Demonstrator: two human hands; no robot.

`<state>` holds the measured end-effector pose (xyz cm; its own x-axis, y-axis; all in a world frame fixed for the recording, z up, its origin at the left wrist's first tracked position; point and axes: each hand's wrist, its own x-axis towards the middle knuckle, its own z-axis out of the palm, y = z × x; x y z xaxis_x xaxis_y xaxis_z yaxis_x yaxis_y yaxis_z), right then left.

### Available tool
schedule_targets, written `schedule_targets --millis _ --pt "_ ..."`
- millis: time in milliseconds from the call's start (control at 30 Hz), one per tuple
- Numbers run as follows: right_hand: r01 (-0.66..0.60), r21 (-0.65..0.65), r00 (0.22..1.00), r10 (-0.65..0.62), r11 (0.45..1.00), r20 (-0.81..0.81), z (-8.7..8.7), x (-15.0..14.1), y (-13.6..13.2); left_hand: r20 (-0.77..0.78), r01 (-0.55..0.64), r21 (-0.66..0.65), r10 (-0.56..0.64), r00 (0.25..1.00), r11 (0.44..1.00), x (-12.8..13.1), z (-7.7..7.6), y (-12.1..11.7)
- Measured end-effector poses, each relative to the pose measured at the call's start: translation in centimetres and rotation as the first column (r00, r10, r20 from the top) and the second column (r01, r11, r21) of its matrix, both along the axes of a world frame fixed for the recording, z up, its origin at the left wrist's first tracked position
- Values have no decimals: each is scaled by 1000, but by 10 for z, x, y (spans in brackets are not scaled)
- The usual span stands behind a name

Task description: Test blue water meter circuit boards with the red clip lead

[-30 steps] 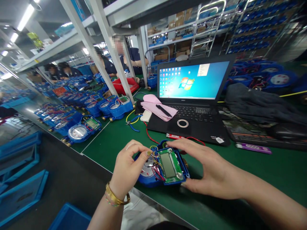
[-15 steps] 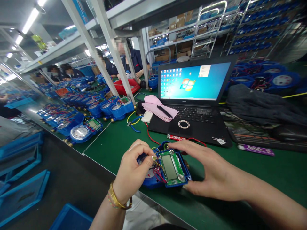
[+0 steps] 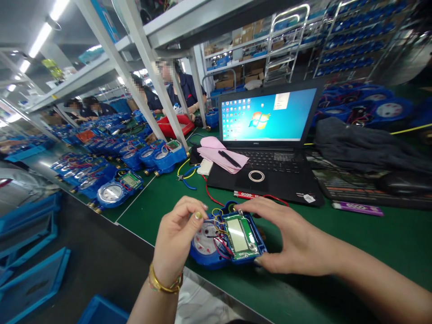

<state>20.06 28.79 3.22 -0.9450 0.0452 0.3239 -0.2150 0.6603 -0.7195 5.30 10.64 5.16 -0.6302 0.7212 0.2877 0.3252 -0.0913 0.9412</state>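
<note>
A blue water meter (image 3: 206, 258) lies on the green table in front of me, its round dial at the left. On its right part sits a green circuit board with a grey display (image 3: 237, 235), and red, yellow and dark wires (image 3: 221, 240) run between the two. My right hand (image 3: 293, 238) grips the meter's right end, thumb on the near edge and fingers on the far edge. Just above the dial's left side is my left hand (image 3: 177, 236), thumb and forefinger pressed together; whether anything is between them I cannot make out.
Behind the meter stand a laptop (image 3: 256, 180) with pink papers (image 3: 224, 157) and a pen, and a red marker (image 3: 246, 195). Blue-handled cutters (image 3: 186, 180) lie left of it, a purple marker (image 3: 357, 209) right. More meters (image 3: 113, 193) line the left. Co-workers sit beyond the shelf posts.
My left hand has drawn back left from the wires, uncovering the dial. My right hand stays on the meter, and the whole view has shifted slightly.
</note>
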Motion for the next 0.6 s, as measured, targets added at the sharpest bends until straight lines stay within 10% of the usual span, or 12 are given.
schedule_targets --millis 133,233,333,433,600 --pt "12 -10 1000 -12 1000 14 -3 2 1 -218 -414 -20 400 890 910 -23 -2 -32" --pt "23 2 1000 -23 1000 12 -7 2 2 -569 -825 -159 633 526 543 -48 0 -74" --pt "25 24 1000 -25 999 8 -12 3 2 -741 -954 -172 607 289 244 -62 5 -108" --pt "29 48 999 -30 998 17 -13 4 3 -812 -931 -113 507 288 348 -50 12 -107" --pt "28 95 998 -33 995 45 -9 4 2 -881 -556 -47 228 415 830 -2 21 -43"
